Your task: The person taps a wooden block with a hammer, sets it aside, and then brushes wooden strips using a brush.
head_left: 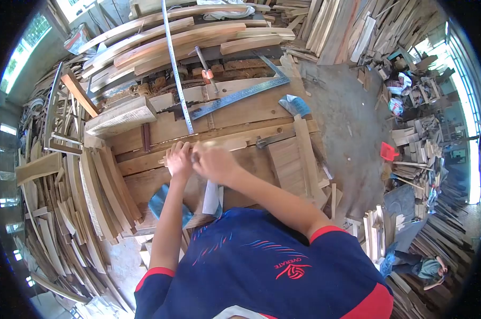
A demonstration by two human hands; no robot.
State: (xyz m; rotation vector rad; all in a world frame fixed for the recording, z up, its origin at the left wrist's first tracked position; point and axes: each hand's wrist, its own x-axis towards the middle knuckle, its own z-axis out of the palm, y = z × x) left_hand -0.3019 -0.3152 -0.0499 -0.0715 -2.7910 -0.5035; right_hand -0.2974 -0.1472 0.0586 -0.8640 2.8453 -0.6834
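At the bench's near part my left hand (180, 158) is closed, its fingers bent over a thin, light wooden strip (235, 145) that lies flat. Right beside it, my right hand (215, 164) makes a fist, smeared by motion. Something small and greyish shows at its thumb side, too blurred to name. Just beyond the hands ends a long metal ruler (177, 80). A carpenter's square (240, 98) lies on the workbench (240, 183) past them, near a hammer (206, 69). Sandpaper-like blue-grey sheets (171, 206) and a white paper (211, 198) lie close to my body.
A thick wood block (120, 118) stands at the bench's left. Curved boards (182, 45) are stacked along the far side. More boards (105, 186) lean at the left edge. A red dustpan-like object (389, 151) is on the floor. Another person (431, 267) is at lower right.
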